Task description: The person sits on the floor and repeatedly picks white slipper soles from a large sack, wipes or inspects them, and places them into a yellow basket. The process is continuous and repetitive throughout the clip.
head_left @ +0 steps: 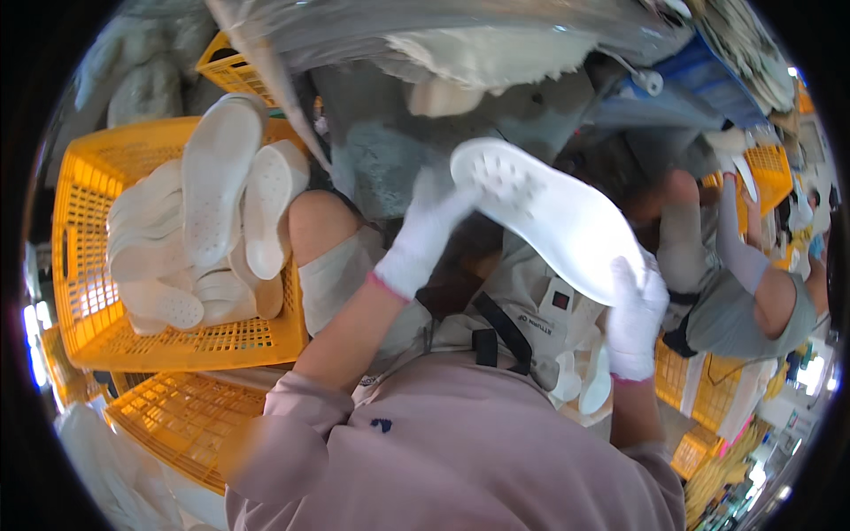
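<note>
A white shoe sole is raised in front of my chest, tilted, its far left end dotted with small holes. My right hand, in a white glove, grips its near right end, thumb on top and the other fingers largely hidden. My left hand, also gloved and blurred by motion, is at the edge of the perforated end with its fingers apart; whether it touches the sole is hard to see. More white soles lie piled in a yellow crate to my left.
Another yellow crate is below the full one. Plastic sheeting hangs over white material ahead. Some soles rest beside my lap at right. A co-worker sits to the right, near a yellow crate.
</note>
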### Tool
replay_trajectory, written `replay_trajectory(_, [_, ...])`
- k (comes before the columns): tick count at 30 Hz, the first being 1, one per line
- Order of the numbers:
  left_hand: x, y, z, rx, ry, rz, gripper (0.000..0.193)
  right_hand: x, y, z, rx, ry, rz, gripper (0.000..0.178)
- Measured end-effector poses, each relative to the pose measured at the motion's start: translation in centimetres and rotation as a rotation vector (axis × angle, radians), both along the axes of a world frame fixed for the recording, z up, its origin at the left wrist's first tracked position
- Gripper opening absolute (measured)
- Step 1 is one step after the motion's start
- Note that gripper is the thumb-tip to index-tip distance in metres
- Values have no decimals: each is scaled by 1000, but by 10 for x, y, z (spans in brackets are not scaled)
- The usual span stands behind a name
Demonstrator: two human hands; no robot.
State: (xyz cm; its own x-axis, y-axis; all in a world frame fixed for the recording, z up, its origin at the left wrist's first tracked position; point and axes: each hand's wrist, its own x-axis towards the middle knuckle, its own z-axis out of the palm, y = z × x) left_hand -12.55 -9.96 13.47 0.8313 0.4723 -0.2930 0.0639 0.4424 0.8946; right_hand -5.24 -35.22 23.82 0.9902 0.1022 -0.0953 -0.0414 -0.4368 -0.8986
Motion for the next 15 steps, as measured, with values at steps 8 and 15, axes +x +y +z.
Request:
replay_trajectory(8, [126,-41,-27,-692,-253,79,32,-43,35,-19,-49,-193,121,48])
replay_trajectory(15, [163,61,-91,-466,-113,55,38,95,109,-51,-348,-700,538,35])
